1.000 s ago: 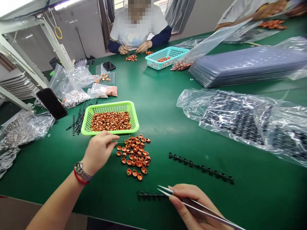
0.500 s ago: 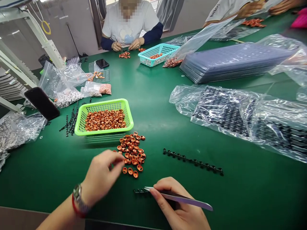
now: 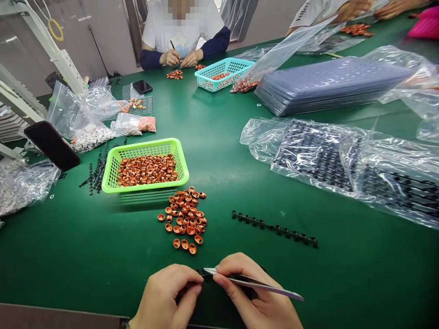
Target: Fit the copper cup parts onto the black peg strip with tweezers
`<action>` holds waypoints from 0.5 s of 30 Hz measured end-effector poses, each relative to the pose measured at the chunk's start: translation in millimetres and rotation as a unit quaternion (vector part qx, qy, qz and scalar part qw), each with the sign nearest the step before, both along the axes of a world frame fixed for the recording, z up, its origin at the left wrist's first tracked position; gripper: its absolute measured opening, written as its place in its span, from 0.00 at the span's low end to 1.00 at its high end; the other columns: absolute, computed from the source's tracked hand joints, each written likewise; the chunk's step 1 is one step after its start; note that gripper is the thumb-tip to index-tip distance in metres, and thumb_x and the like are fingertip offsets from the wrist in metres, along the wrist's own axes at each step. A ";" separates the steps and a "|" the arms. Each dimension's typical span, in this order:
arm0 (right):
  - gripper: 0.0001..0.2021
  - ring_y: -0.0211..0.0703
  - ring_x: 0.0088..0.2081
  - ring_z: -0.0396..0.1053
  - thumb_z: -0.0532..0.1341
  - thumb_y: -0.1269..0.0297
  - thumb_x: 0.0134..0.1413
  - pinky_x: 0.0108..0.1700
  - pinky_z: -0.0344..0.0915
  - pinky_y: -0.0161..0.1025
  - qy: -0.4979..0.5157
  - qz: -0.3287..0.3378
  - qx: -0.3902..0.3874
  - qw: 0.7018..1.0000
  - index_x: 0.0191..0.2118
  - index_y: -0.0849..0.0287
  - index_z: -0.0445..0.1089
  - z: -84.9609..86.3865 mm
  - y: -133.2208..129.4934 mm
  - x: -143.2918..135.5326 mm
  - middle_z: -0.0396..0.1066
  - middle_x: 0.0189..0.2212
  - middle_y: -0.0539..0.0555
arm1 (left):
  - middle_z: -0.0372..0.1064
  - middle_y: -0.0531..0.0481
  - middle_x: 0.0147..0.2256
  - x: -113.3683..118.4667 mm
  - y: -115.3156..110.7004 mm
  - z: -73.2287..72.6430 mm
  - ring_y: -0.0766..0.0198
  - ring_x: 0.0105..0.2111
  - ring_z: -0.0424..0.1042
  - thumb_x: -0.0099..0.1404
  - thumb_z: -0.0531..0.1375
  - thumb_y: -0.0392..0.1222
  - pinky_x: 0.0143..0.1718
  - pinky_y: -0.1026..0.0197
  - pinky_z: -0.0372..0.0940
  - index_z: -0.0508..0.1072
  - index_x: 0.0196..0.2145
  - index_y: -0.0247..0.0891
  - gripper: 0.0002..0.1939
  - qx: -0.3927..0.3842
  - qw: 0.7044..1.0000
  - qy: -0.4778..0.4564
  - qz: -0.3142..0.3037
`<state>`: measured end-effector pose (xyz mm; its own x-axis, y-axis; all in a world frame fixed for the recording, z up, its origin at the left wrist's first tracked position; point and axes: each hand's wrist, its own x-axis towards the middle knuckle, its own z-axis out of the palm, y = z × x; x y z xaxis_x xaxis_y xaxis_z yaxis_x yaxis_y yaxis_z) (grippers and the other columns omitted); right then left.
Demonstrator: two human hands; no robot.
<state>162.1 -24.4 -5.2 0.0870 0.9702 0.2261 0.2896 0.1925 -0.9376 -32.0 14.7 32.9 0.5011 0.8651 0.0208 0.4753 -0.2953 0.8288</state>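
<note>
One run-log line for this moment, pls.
left hand: fingers at near strip, grip unclear | right hand: holds tweezers, tips at near strip | cups: loose pile, more in basket | far strip: untouched

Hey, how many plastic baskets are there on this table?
2: a green basket, left of center, holding orange pieces, and a turquoise basket farther off, near the person across the table. The bags could hide another.

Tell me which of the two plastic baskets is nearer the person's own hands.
The lime-green basket, filled with many copper-coloured pieces. The turquoise basket stands farther across the table, nearer the co-worker's hands.
</note>
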 end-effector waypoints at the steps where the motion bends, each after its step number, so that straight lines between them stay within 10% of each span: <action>1: 0.08 0.42 0.31 0.75 0.64 0.62 0.71 0.34 0.72 0.33 0.010 0.011 0.004 1.000 0.36 0.52 0.74 0.4 -0.2 0.4 0.75 0.30 0.49 | 0.82 0.48 0.33 0.3 0.3 0.3 0.62 0.31 0.80 0.68 0.59 0.32 0.36 0.67 0.73 0.80 0.37 0.39 0.09 -0.001 1.000 0.000 0.003; 15: 0.07 0.43 0.36 0.78 0.65 0.57 0.70 0.44 0.78 0.34 0.121 -0.028 0.046 0.991 0.39 0.49 0.75 5.1 -6.2 1.3 0.77 0.31 0.49 | 0.82 0.51 0.32 -1.3 -11.2 -20.0 0.63 0.32 0.80 0.68 0.66 0.37 0.38 0.69 0.72 0.86 0.41 0.45 0.08 -0.078 0.986 -0.118 0.093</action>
<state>163.5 -30.6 -0.1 0.2023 0.9386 0.2796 0.0700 0.2709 -0.9600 -33.3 3.5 13.0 0.3304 0.9436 -0.0232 0.2981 -0.0810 0.9511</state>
